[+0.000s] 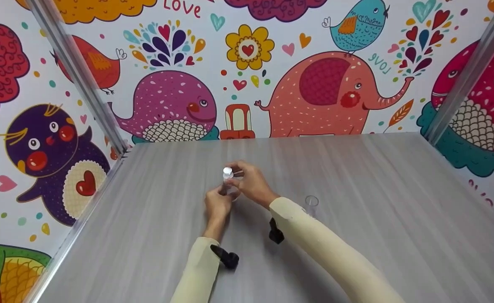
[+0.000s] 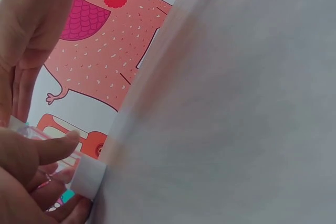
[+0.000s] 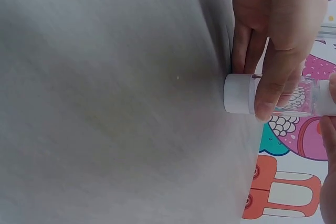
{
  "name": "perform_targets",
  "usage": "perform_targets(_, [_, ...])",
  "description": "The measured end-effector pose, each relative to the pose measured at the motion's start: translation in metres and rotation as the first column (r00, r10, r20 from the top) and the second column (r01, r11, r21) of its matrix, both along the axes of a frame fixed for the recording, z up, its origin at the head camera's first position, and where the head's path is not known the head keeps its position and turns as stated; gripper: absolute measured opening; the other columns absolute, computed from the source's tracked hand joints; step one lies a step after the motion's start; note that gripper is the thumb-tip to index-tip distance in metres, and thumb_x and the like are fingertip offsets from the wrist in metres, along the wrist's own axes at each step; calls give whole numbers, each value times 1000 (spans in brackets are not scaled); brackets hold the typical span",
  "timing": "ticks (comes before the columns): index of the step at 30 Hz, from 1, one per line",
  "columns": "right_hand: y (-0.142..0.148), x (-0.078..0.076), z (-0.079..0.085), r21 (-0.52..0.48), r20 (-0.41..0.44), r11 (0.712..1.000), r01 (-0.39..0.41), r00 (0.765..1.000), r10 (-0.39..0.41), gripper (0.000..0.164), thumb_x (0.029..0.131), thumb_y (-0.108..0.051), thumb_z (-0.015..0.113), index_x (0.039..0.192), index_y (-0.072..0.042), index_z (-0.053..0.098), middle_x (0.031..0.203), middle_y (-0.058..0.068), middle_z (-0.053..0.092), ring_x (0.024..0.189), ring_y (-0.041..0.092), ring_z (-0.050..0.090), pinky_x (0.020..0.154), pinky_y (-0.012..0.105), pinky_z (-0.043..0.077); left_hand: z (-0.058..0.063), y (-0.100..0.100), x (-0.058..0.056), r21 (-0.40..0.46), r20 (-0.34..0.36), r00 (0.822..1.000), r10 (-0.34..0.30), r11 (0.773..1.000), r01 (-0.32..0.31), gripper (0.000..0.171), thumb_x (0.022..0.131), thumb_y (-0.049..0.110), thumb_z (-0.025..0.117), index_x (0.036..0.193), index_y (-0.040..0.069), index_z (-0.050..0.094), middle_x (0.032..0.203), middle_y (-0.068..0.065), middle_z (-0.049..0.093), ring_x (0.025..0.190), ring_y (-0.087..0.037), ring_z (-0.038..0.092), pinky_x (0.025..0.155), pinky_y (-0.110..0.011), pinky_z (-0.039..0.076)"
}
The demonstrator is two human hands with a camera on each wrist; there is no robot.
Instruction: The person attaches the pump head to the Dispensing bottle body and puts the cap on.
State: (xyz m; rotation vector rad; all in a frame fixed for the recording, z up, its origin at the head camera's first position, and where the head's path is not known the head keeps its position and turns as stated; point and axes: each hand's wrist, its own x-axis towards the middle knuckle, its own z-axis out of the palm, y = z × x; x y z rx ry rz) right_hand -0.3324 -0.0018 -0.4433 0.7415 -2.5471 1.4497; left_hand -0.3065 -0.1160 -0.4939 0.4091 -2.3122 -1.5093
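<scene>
A small clear bottle [image 3: 300, 100] with a white base [image 3: 239, 94] and a white cap [image 1: 228, 171] stands upright on the table. My left hand [image 1: 218, 205] grips its lower part, thumb on one side and fingers on the other. At the top, the thumb and fingers of my right hand [image 1: 253, 183] pinch the bottle around its white cap. The left wrist view shows the left hand [image 2: 31, 166] low in the frame and the right hand [image 2: 31, 35] above it. Only a bit of the right hand [image 3: 329, 166] shows in the right wrist view.
A clear round container [image 1: 312, 201] with an open rim stands right of my right wrist, partly hidden by the sleeve. The grey wood-grain table [image 1: 154, 210] meets a wall [image 1: 209, 63] printed with cartoon animals. Metal posts [image 1: 74, 71] stand at the back corners.
</scene>
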Motion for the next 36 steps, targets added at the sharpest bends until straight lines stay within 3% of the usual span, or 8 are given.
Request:
perform_targets(10, [1,-2,4,20,-91,999,-28,995,30,50,84,-8,79,130,-4,59,127,14,65,115,27,67,99,39,53,3,-2,0,8,21,1000,14,1000,-14,20,71,12,86,87,3,78,66,2,60,68,-18,48,64,-29,40])
perform_targets(20, [0,-1,5,85,-124,991,-105,986,115,49,88,4,67,135,-6,57,139,12,58,129,25,57,106,37,48,2,-2,-1,-40,26,999,22,999,-21,7,75,7,78,76,7,71,64,2,56,69,-19,50,60,-29,35])
perform_targets(27, [0,-1,3,120,-187,989,-90,976,111,41,90,5,66,131,-5,62,130,12,64,121,24,63,103,34,50,3,-1,-1,-50,51,998,27,998,-24,9,75,11,79,83,10,76,72,0,65,74,-20,52,65,-32,41])
perform_targets(32, [1,-1,3,114,-191,990,-79,977,100,40,90,3,68,129,-3,62,125,13,66,117,24,66,100,34,52,3,0,0,-62,56,998,23,998,-19,11,75,15,80,79,9,72,66,3,53,73,-21,48,63,-33,35])
perform_targets(36, [1,-1,3,105,-166,992,-77,982,94,40,89,1,70,129,-3,62,124,14,66,115,25,66,98,36,53,4,1,0,-64,57,998,24,998,-20,12,76,17,81,79,9,72,69,4,56,74,-21,49,64,-32,35])
